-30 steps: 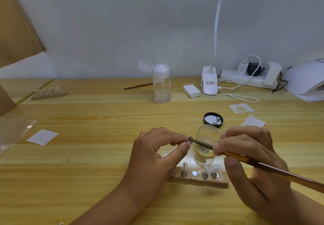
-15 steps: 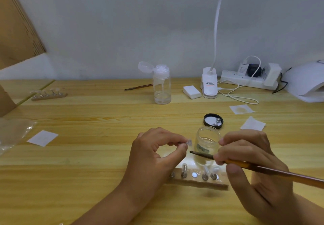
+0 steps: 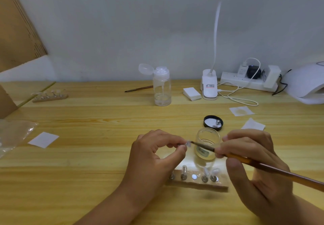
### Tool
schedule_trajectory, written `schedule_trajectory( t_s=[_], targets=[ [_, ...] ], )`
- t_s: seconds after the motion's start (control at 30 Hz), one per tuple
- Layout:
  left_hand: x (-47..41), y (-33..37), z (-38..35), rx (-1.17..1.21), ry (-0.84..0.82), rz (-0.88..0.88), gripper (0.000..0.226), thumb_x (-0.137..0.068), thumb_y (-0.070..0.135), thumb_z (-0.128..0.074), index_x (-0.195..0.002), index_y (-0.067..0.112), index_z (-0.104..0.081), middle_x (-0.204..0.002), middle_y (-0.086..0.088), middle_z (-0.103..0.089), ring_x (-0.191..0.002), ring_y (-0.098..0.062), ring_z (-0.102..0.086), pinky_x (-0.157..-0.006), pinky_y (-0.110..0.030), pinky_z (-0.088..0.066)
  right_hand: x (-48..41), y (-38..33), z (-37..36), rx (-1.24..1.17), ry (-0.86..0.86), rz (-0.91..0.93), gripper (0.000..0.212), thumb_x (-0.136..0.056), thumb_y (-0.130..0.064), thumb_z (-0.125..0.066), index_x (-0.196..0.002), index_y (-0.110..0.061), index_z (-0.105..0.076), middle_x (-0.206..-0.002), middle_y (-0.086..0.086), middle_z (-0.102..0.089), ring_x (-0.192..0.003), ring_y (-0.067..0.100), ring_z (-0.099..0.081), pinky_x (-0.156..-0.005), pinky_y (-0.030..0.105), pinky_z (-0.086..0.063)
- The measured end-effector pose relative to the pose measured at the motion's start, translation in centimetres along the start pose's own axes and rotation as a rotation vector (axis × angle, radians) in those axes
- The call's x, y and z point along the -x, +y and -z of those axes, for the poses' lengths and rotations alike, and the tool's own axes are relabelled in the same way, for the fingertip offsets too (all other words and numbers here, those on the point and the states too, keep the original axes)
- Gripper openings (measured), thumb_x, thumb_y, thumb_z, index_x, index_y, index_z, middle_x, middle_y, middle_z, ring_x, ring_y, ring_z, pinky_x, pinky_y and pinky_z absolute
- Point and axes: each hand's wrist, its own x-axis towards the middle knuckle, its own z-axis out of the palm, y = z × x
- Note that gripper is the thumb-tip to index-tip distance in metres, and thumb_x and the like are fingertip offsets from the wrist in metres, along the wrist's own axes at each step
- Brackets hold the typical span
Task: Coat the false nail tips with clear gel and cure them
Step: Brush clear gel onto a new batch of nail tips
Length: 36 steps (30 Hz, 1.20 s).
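Observation:
My left hand (image 3: pixel 154 156) pinches a small clear nail tip (image 3: pixel 188 143) on its metal stand between thumb and forefinger. My right hand (image 3: pixel 252 163) grips a wooden-handled brush (image 3: pixel 245 160), whose dark bristle end touches the nail tip. Just behind the brush stands an open glass jar of clear gel (image 3: pixel 207 145). In front of my hands lies a wooden holder block (image 3: pixel 198 183) with several more nail tips on metal stands. The white curing lamp (image 3: pixel 306 86) sits at the far right edge.
The jar's black lid (image 3: pixel 213 122) lies behind the jar. A pump bottle (image 3: pixel 162 86), a spare brush (image 3: pixel 138 88), a pad stack (image 3: pixel 192 93), a desk lamp base (image 3: pixel 209 87) and a power strip (image 3: pixel 245 82) line the back. A second holder block (image 3: pixel 50 96) sits far left; paper squares (image 3: pixel 43 139) lie about.
The brush tip dropped below the nail tip half a second ago and has come back up onto it. My left hand has stayed almost still.

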Motion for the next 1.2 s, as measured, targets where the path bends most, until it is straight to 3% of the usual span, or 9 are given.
schedule_trajectory(
  t_s=[0.27, 0.6, 0.87, 1.0, 1.2],
  targets=[
    [0.02, -0.48, 0.08, -0.046, 0.008, -0.015, 0.007, -0.075, 0.032, -0.073, -0.075, 0.039, -0.074, -0.076, 0.022, -0.071, -0.085, -0.007, -0.068, -0.086, -0.018, -0.037, -0.12, -0.48, -0.09, 0.008, -0.059, 0.048, 0.022, -0.104, -0.035, -0.042, -0.100, -0.022, -0.060, -0.092, -0.016, -0.063, -0.105, 0.004, -0.056, -0.085, 0.031, -0.042],
    [0.00, -0.59, 0.12, -0.039, 0.004, -0.033, 0.006, -0.075, 0.033, -0.073, -0.076, 0.038, -0.074, -0.077, 0.022, -0.071, -0.084, -0.005, -0.068, -0.088, -0.020, -0.037, -0.19, -0.03, -0.27, 0.044, -0.041, -0.006, 0.022, -0.105, -0.034, -0.041, -0.107, -0.022, -0.059, -0.100, -0.018, -0.062, -0.109, 0.004, -0.054, -0.085, 0.036, -0.042],
    [-0.06, -0.84, 0.06, -0.035, -0.009, -0.033, 0.006, -0.077, 0.031, -0.073, -0.078, 0.037, -0.075, -0.078, 0.023, -0.071, -0.085, -0.006, -0.068, -0.087, -0.021, -0.037, -0.07, -0.54, 0.01, 0.042, -0.056, 0.056, 0.022, -0.105, -0.033, -0.041, -0.104, -0.021, -0.059, -0.097, -0.017, -0.062, -0.107, 0.005, -0.055, -0.084, 0.034, -0.043],
    [0.02, -0.87, 0.01, -0.028, -0.012, -0.032, 0.006, -0.078, 0.029, -0.076, -0.079, 0.035, -0.076, -0.079, 0.022, -0.071, -0.085, -0.009, -0.068, -0.089, -0.029, -0.040, -0.21, -0.18, -0.19, 0.062, -0.043, -0.004, 0.023, -0.104, -0.033, -0.042, -0.101, -0.025, -0.063, -0.096, -0.014, -0.065, -0.108, 0.006, -0.054, -0.084, 0.038, -0.043],
    [0.03, -0.75, 0.15, -0.018, -0.014, -0.017, 0.005, -0.078, 0.027, -0.077, -0.080, 0.031, -0.078, -0.079, 0.019, -0.072, -0.085, -0.009, -0.068, -0.091, -0.036, -0.043, -0.02, -0.27, -0.11, 0.022, -0.052, 0.059, 0.021, -0.104, -0.033, -0.042, -0.100, -0.023, -0.060, -0.092, -0.017, -0.062, -0.105, 0.005, -0.056, -0.083, 0.035, -0.042]
  ],
)
